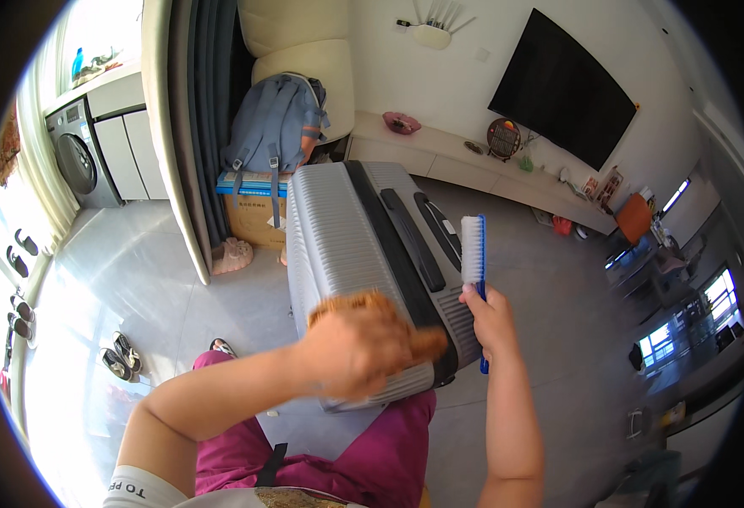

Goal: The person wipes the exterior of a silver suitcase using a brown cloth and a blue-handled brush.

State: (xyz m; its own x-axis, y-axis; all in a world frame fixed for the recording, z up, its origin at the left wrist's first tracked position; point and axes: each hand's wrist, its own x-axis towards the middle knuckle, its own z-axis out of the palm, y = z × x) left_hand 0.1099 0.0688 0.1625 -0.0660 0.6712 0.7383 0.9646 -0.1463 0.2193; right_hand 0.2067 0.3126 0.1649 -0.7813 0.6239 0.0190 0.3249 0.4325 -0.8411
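One suitcase (347,254), one brush (473,254), one backpack (275,127), one television (562,89).

Bare forearms, magenta trousers, white sleeve edge with dark lettering.

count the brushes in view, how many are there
1. A blue-handled brush with white bristles is held upright in the right hand, just right of the grey suitcase. The blurred left hand lies over the suitcase and could hide something.
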